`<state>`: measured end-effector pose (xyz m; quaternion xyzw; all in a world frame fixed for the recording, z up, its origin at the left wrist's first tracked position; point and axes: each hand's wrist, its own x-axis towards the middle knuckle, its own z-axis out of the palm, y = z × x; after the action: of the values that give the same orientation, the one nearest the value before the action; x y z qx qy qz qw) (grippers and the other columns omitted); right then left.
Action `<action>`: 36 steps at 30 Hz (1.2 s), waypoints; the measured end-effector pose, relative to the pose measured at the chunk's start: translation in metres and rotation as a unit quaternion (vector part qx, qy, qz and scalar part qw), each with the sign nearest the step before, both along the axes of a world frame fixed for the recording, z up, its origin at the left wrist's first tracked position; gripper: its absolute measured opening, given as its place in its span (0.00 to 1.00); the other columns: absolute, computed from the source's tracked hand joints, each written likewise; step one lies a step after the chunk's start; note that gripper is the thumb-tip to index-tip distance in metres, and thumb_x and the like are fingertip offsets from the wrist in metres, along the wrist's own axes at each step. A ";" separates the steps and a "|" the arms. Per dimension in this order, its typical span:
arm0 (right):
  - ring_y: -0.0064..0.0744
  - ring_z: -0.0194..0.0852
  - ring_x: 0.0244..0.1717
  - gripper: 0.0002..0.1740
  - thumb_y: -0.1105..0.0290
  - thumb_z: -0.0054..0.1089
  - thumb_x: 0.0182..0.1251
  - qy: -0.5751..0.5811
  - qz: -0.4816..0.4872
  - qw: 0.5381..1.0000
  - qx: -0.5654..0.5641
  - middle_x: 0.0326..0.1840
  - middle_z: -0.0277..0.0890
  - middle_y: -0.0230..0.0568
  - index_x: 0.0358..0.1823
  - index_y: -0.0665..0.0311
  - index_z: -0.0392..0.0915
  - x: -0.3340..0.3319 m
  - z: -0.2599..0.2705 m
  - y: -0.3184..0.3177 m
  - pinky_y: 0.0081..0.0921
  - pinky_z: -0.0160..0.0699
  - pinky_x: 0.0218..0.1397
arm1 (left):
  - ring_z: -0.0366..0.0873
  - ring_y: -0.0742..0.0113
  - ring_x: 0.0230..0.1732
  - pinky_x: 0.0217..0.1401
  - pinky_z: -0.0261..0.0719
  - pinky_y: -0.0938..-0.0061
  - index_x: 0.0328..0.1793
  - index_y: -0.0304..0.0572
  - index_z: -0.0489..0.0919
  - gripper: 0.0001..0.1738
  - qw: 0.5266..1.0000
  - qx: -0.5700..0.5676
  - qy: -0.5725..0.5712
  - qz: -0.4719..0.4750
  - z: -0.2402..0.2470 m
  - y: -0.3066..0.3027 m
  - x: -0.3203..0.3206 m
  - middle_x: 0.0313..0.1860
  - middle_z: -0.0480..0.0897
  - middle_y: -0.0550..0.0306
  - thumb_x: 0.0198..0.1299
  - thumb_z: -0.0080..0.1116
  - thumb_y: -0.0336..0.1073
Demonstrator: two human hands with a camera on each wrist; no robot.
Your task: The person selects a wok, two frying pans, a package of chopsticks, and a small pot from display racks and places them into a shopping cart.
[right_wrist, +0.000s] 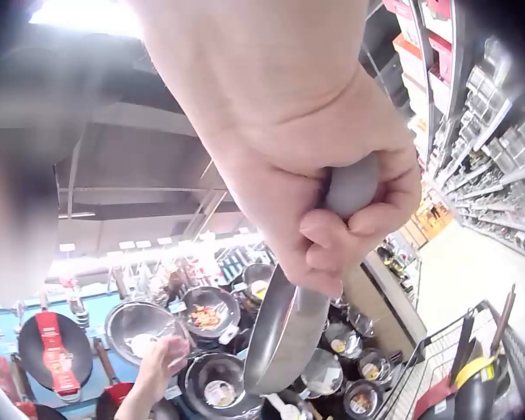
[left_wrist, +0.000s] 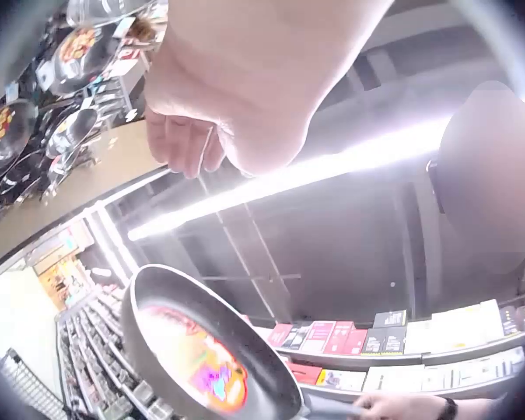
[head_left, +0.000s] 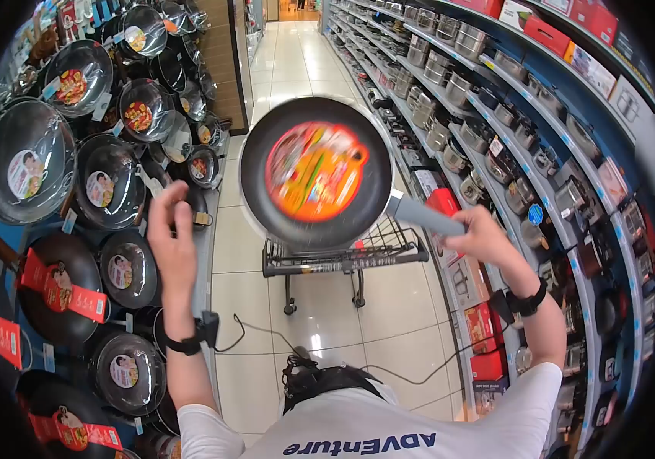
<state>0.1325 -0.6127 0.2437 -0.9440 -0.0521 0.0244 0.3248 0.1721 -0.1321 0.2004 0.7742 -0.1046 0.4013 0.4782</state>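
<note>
A dark frying pan [head_left: 262, 164] with a grey handle [head_left: 431, 216] and a colourful round food label [head_left: 316, 172] on its inside is held up in front of the body. My right hand [head_left: 488, 237] grips the end of that handle; the right wrist view shows its fingers [right_wrist: 359, 219] curled round it. My left hand [head_left: 173, 243] is raised beside the hanging pans, apart from the frying pan, with nothing in it. Its fingers [left_wrist: 184, 144] are loosely bent in the left wrist view.
A shopping cart [head_left: 343, 264] stands behind and below the pan, with pans inside. Pans [head_left: 102, 187] hang along the left wall. Shelves [head_left: 496, 115] of steel pots line the right. A tiled aisle [head_left: 297, 61] runs ahead. A thin cable [head_left: 419, 379] crosses between the wrists.
</note>
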 end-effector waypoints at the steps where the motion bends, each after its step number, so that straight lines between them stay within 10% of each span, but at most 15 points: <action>1: 0.22 0.75 0.22 0.12 0.70 0.71 0.49 -0.005 -0.040 0.999 -0.006 0.17 0.76 0.37 0.32 0.72 0.85 0.025 0.012 0.001 0.24 0.74 0.30 | 0.79 0.62 0.53 0.57 0.76 0.68 0.58 0.35 0.78 0.14 0.998 -0.019 0.063 -0.020 -0.022 -0.007 0.011 0.52 0.82 0.53 0.73 0.53 0.35; 8: 0.32 0.83 0.22 0.16 0.66 0.69 0.47 -0.131 -0.099 0.979 -0.119 0.22 0.82 0.42 0.33 0.72 0.86 0.285 -0.027 -0.034 0.32 0.79 0.29 | 0.78 0.44 0.55 0.61 0.74 0.58 0.56 0.37 0.79 0.19 0.920 0.179 0.279 -0.209 -0.174 -0.094 0.041 0.52 0.82 0.45 0.65 0.63 0.41; 18: 0.33 0.83 0.22 0.12 0.67 0.74 0.44 0.150 -0.036 0.971 -0.184 0.23 0.83 0.43 0.27 0.69 0.83 0.546 -0.199 -0.032 0.31 0.82 0.28 | 0.82 0.53 0.46 0.55 0.73 0.61 0.44 0.43 0.86 0.17 0.853 0.318 0.412 -0.036 -0.236 -0.151 0.063 0.37 0.86 0.51 0.66 0.60 0.49; 23: 0.36 0.84 0.24 0.10 0.69 0.71 0.44 0.220 0.002 0.965 -0.140 0.21 0.81 0.43 0.23 0.70 0.82 0.582 -0.265 -0.018 0.32 0.83 0.31 | 0.81 0.56 0.27 0.43 0.75 0.60 0.31 0.49 0.86 0.13 0.801 0.311 0.512 0.014 -0.220 -0.160 0.069 0.17 0.80 0.60 0.62 0.61 0.47; 33: 0.39 0.86 0.30 0.14 0.71 0.72 0.42 0.290 0.010 0.954 -0.073 0.28 0.84 0.50 0.28 0.74 0.82 0.615 -0.372 -0.006 0.33 0.84 0.33 | 0.80 0.56 0.26 0.42 0.75 0.61 0.30 0.50 0.86 0.09 0.785 0.331 0.523 0.030 -0.220 -0.164 0.072 0.15 0.78 0.58 0.57 0.63 0.44; 36: 0.30 0.75 0.17 0.11 0.74 0.74 0.47 0.242 -0.016 0.969 -0.038 0.18 0.76 0.43 0.22 0.73 0.78 0.613 -0.397 -0.001 0.30 0.73 0.20 | 0.80 0.56 0.26 0.43 0.74 0.61 0.30 0.50 0.86 0.09 0.789 0.317 0.526 0.033 -0.221 -0.164 0.072 0.15 0.78 0.57 0.57 0.63 0.43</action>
<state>0.7457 -0.6139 -0.1538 -0.9224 0.0439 0.2486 0.2922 0.2436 -0.2965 -0.0201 0.9766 0.0670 -0.1079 0.1736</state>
